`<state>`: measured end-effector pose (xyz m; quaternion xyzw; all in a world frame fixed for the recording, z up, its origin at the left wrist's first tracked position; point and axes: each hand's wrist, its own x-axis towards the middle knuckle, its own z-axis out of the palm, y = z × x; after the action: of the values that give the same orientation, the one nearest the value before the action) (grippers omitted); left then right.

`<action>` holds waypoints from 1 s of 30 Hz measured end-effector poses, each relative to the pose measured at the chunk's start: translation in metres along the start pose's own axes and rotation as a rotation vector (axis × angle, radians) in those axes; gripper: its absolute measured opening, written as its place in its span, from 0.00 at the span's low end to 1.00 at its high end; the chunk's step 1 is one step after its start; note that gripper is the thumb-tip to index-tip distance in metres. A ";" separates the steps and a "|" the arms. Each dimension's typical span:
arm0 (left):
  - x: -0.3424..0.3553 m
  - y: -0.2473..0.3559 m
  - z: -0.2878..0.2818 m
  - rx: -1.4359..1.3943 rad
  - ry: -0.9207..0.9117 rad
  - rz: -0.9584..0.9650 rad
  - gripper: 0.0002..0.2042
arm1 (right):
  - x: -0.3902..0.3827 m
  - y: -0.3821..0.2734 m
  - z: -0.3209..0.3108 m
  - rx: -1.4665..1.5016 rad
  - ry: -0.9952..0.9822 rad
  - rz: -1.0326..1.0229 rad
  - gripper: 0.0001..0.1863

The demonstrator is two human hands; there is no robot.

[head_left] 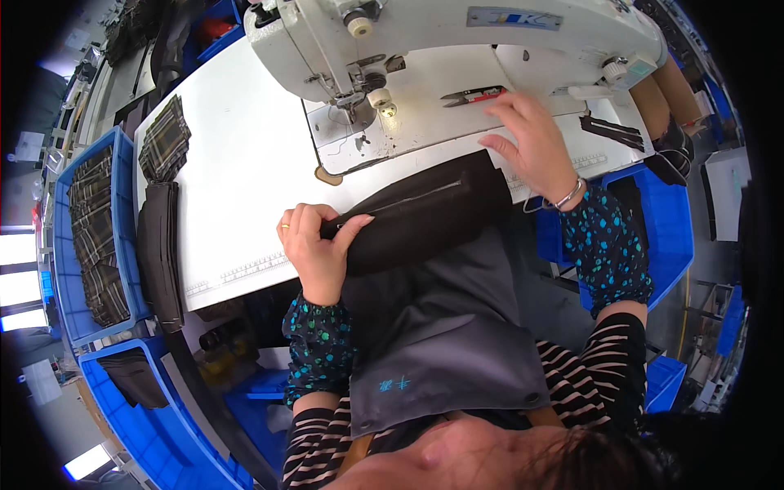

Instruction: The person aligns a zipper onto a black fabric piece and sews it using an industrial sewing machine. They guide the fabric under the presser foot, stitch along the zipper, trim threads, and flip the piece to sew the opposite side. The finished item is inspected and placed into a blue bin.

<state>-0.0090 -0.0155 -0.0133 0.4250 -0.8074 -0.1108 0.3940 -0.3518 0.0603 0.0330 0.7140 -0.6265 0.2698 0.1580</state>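
Observation:
A black fabric piece (pixel 425 224) with a narrow slit-like seam along it lies across the table's front edge and hangs over my lap. Its left end is pinched between the thumb and fingers of my left hand (pixel 317 245). My right hand (pixel 535 147) is above the table past the cloth's right end, fingers apart and holding nothing. Just beyond those fingertips lie red-handled thread snips (pixel 474 96), which the hand partly overlaps; whether they touch I cannot tell. The sewing machine's needle area (pixel 359 114), with a small lamp glowing beside it, stands beyond the cloth.
The sewing machine arm (pixel 433 23) spans the back of the white table (pixel 233 196). Plaid pieces (pixel 166 140) and folded black pieces (pixel 160 253) lie on the left. Blue bins (pixel 126 212) flank that side; another blue bin (pixel 674 220) is at right, near black strips (pixel 612 132).

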 end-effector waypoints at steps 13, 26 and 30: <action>-0.025 0.069 -0.028 -0.060 -0.032 0.428 0.16 | -0.054 -0.115 -0.030 0.388 0.184 -0.316 0.15; -0.047 0.064 -0.021 -0.080 0.010 0.529 0.13 | -0.042 -0.113 -0.042 0.590 -0.214 -0.143 0.06; -0.045 0.060 -0.020 -0.131 -0.003 0.489 0.13 | -0.042 -0.119 -0.030 0.531 -0.286 -0.163 0.04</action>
<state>-0.0156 0.0589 0.0067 0.1905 -0.8778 -0.0647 0.4346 -0.2438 0.1311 0.0463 0.8090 -0.4905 0.3071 -0.1028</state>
